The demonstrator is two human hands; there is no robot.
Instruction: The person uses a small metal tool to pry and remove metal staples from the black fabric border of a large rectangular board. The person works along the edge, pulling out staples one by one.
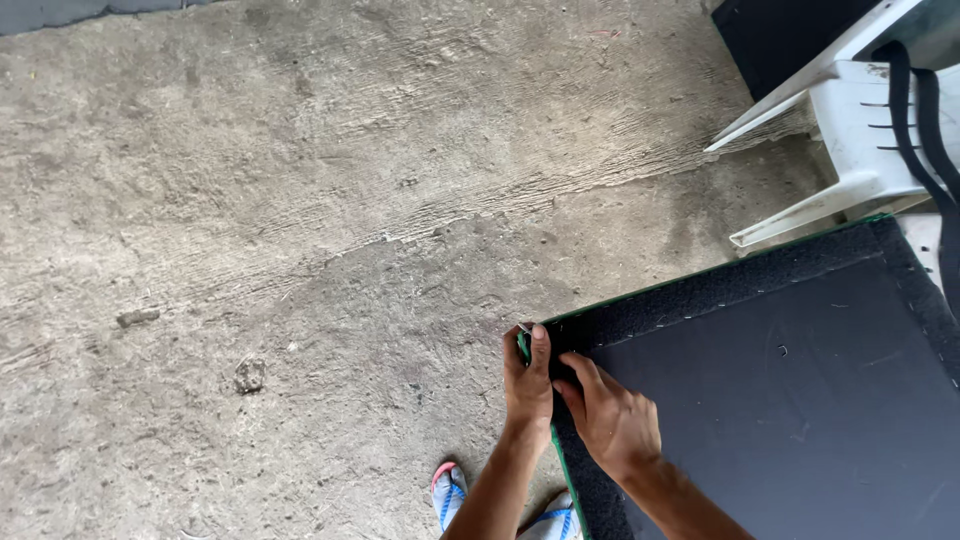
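A large dark panel (pixel 790 400) with a black fabric border and a thin green edge fills the lower right. My left hand (pixel 527 385) grips its near-left corner, thumb pointing up along the green edge. My right hand (pixel 610 415) lies on the black border just right of that corner, fingers pressing the fabric beside my left thumb. A small metal bit shows at the corner tip above my left hand; what it is cannot be told.
A rough concrete floor (pixel 300 200) spreads across the left and top. A white plastic chair (pixel 850 130) with a black strap (pixel 925 130) draped over it stands at the upper right. My sandalled feet (pixel 450 495) show at the bottom edge. A small stone (pixel 248 375) lies to the left.
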